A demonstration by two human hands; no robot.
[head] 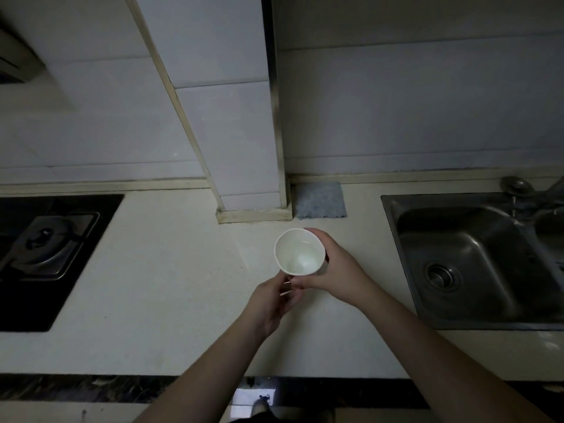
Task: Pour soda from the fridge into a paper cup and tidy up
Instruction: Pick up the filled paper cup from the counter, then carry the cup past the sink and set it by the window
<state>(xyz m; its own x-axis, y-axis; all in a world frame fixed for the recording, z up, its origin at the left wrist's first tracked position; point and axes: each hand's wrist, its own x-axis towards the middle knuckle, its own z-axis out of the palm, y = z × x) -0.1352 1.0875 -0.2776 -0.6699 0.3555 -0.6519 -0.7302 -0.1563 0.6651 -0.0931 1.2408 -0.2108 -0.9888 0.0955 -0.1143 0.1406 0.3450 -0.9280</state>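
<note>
Right hand (331, 270) wrapped round the far and right side of the paper cup (299, 251), fingers curled closed on its wall, thumb at the near side; left hand (276, 300) partly open, fingertips at the cup's base from below, contact there cannot be confirmed. Cup at centre of frame, above the pale countertop (171, 300), mouth toward the camera; its white interior shows a pale sheen, contents cannot be determined. Count: one cup; two hands; one steel sink (476, 257) at right with one drain; one gas hob (45, 254) at left; one grey-blue cloth (319, 199) beside the tiled column (232, 132).
</note>
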